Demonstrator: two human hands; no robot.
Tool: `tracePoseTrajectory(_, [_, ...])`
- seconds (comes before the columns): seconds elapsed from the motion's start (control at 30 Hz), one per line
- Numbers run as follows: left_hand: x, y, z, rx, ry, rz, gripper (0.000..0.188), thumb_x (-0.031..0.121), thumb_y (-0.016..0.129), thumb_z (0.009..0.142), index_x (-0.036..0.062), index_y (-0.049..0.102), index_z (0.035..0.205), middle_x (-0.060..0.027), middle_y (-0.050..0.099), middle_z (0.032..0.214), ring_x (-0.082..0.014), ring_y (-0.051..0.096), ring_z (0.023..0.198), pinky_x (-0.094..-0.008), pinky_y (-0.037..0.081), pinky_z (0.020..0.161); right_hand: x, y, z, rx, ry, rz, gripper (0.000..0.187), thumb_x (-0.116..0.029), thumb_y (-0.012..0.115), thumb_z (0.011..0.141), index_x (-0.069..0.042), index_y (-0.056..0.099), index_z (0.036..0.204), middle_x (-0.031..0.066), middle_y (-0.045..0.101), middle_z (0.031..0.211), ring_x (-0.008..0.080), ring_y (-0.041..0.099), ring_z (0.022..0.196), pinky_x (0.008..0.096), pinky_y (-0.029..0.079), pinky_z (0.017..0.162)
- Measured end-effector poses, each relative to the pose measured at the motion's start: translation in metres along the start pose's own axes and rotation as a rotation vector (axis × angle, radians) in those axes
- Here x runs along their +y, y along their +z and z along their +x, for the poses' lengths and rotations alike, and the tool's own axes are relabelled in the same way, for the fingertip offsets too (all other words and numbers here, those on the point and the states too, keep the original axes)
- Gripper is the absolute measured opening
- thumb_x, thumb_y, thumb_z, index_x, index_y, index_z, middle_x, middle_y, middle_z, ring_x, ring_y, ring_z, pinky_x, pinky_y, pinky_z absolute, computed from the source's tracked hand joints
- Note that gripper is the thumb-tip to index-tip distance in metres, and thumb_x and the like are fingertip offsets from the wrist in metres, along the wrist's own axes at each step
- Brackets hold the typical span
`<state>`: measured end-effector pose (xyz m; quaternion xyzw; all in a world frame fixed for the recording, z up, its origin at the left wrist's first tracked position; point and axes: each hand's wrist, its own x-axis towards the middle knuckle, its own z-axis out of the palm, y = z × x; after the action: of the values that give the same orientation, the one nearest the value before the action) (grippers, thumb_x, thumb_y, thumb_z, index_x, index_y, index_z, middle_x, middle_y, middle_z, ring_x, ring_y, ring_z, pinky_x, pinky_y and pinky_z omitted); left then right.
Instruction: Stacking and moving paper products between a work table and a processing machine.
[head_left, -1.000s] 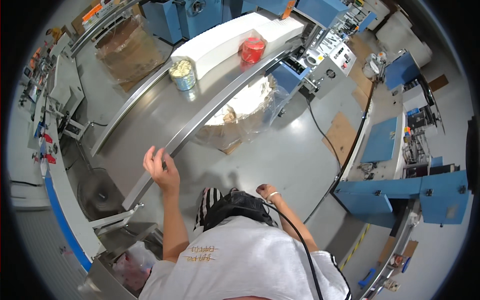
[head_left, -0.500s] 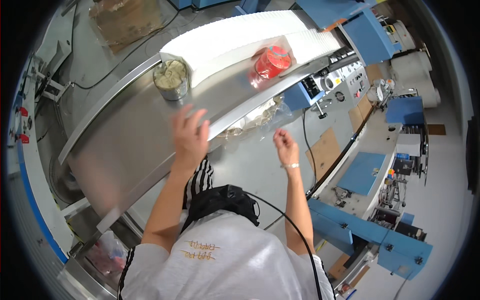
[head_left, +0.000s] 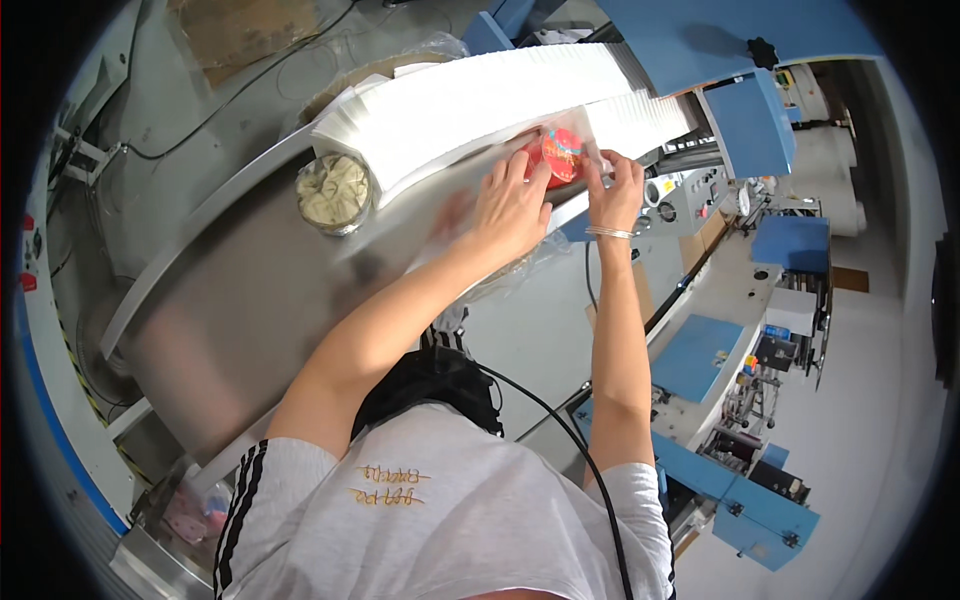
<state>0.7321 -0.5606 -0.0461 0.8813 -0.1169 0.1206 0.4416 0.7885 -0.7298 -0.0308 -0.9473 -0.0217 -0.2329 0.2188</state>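
A red round packet [head_left: 563,155] lies on the steel table [head_left: 250,300], against a long stack of white flat bags [head_left: 470,105]. A clear plastic bag [head_left: 455,235] is spread over and around the packet. My left hand [head_left: 510,205] rests on this bag, its fingertips at the packet's left side. My right hand [head_left: 616,190], a bangle on its wrist, pinches the bag at the packet's right side. Both arms are stretched out over the table.
A round tin of pale rubber bands [head_left: 335,192] stands on the table left of my hands. Blue machine housings [head_left: 750,120] and a control panel [head_left: 690,200] are at the right. A black cable [head_left: 560,420] hangs from my chest. A cardboard box [head_left: 240,30] sits behind the table.
Both hands have moved up from the table's near edge to the red packet and met there. The view has closed in on the table.
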Motion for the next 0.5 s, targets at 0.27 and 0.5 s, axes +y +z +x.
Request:
tracePoseTrajectory(0.27, [-0.013, 0.031, 0.029, 0.023, -0.041, 0.019, 0.062, 0.021, 0.071, 0.072, 0.009, 0.044, 0.126, -0.0219, 0.046, 0.117, -0.0383, 0.048, 0.105, -0.0477, 0.042, 0.083, 0.035, -0.002, 0.022, -0.004, -0.001, 0.038, 0.02, -0.017, 0.073, 0.077, -0.006, 0.067, 0.092, 0.0079, 0.059, 0.084, 0.0163, 0.058, 0.064, 0.0292, 0.049, 0.062])
tracePoseTrajectory(0.5, [-0.029, 0.048, 0.041, 0.131, 0.049, -0.071, 0.059, 0.023, 0.076, 0.068, 0.0106, 0.049, 0.119, -0.0186, 0.049, 0.11, -0.0362, 0.05, 0.105, -0.0449, 0.044, 0.085, 0.029, -0.008, 0.024, -0.104, 0.004, 0.071, 0.02, -0.017, 0.072, 0.079, -0.005, 0.066, 0.093, 0.0075, 0.059, 0.085, 0.0149, 0.058, 0.064, 0.0275, 0.049, 0.061])
